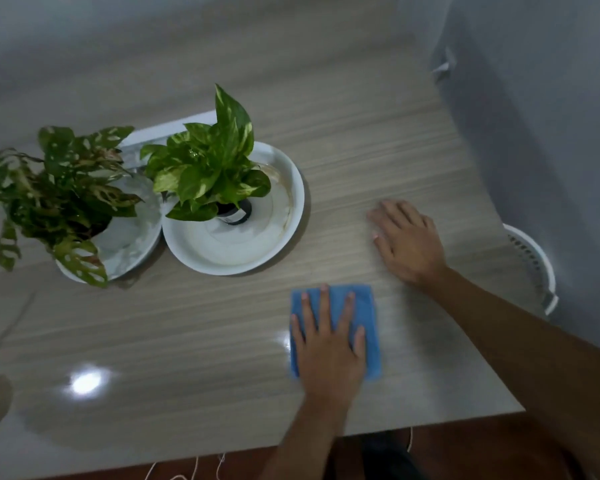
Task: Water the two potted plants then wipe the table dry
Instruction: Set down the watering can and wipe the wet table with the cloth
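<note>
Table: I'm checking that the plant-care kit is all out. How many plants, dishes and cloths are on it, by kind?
Potted plants: 2
White dishes, one under each plant: 2
Blue cloth: 1, flat under the left hand
Total: 5

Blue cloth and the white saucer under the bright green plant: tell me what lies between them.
Only bare table shows between the blue cloth and the white saucer in the head view.
</note>
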The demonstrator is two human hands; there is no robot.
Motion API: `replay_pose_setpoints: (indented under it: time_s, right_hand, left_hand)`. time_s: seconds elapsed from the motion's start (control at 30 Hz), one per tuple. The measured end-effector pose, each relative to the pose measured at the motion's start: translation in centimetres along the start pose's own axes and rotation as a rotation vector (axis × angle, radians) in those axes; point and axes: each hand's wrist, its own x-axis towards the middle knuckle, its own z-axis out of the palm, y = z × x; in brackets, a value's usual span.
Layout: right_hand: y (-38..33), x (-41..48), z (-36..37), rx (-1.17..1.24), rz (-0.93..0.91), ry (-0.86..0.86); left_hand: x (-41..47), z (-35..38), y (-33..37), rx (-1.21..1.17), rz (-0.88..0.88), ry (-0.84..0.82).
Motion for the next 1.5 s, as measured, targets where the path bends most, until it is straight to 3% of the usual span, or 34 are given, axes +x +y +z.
replay_pose_setpoints:
  time_s: [0.1, 0.17, 0.2, 0.3, 0.4, 0.5, 0.57, 0.63, 0.73, 0.77, 0.83, 0.9, 0.97, 1.03, 1.07, 1.17, 1.23, 1.3, 1.37, 1.43, 1.5]
  right_hand:
    - [3.2, 2.5, -1.2, -0.037, 0.014, -0.015]
    - [5.1, 3.0, -0.9, -0.079, 0.014, -0.04]
    - [5.7, 3.1, -0.7, -0.104, 0.015, -0.039]
    - [6.1, 3.0, 0.3, -0.122, 0.026, -0.052]
    - [6.5, 2.9, 0.3, -0.101, 0.024, -0.007]
    - [6.3, 2.8, 0.2, -0.104, 0.011, 0.003]
    - [6.2, 3.0, 0.1, -0.084, 0.012, 0.006]
    - [7.4, 4.0, -0.8, -0.051, -0.007, 0.007]
    - [10.8, 7.5, -2.1, -0.036, -0.016, -0.032]
    - [11.7, 8.8, -2.3, -0.067, -0.014, -0.057]
    - [13.1, 10.5, -2.1, -0.112, -0.013, -0.106]
    - [13.4, 10.9, -1.5, -0.155, -0.023, -0.076]
    - [13.1, 10.9, -1.2, -0.169, -0.046, -0.032]
    - [13.3, 10.7, -1.4, -0.153, -0.032, -0.051]
    - [13.4, 10.8, -1.5, -0.144, -0.011, -0.054]
    - [13.1, 11.0, -1.5, -0.14, 0.009, -0.1]
    - [13.3, 10.9, -1.5, -0.143, 0.009, -0.122]
    - [13.6, 11.2, -1.8, -0.132, 0.004, -0.143]
    - [13.3, 11.4, -2.1, -0.095, 0.009, -0.19]
    - [13.2, 11.6, -2.6, -0.045, 0.029, -0.234]
    - [13.2, 11.9, -3.5, 0.011, 0.066, -0.284]
  left_hand:
    - [1.3, -0.8, -9.6, 0.082, -0.289, 0.185]
    - [-3.1, -1.5, -10.4, 0.064, -0.43, 0.246]
    - [-5.4, -1.2, -8.1, 0.063, -0.419, 0.238]
    - [-8.5, 0.9, 2.3, -0.044, -0.095, 0.07]
    - [-0.9, 0.8, 5.8, -0.026, 0.102, 0.016]
    - [4.5, 0.2, -0.8, 0.074, -0.025, 0.098]
    - [2.7, -0.3, -4.6, 0.084, -0.215, 0.166]
    - [-1.8, -0.5, -3.3, 0.06, -0.254, 0.164]
    - [-5.2, 1.7, 5.1, -0.074, 0.028, 0.002]
    - [-4.7, 2.4, 8.3, -0.074, 0.177, 0.03]
    - [0.0, 2.6, 11.7, -0.074, 0.307, 0.038]
    - [6.3, 2.2, 9.8, -0.019, 0.289, 0.039]
    - [9.0, 1.5, 5.0, 0.063, 0.099, 0.101]
    - [6.4, 0.6, 2.8, 0.097, -0.059, 0.159]
    - [3.8, 0.8, 3.8, 0.08, -0.051, 0.174]
    - [-2.7, 2.6, 12.0, -0.096, 0.284, -0.016]
    - [1.0, 2.9, 15.7, -0.144, 0.456, 0.026]
    - [10.1, 2.0, 14.4, -0.104, 0.394, -0.008]
    - [16.0, 1.4, 8.8, 0.024, 0.17, 0.141]
    - [14.9, 0.2, 3.9, 0.078, -0.043, 0.202]
    - [7.4, 0.3, 4.0, 0.088, -0.042, 0.217]
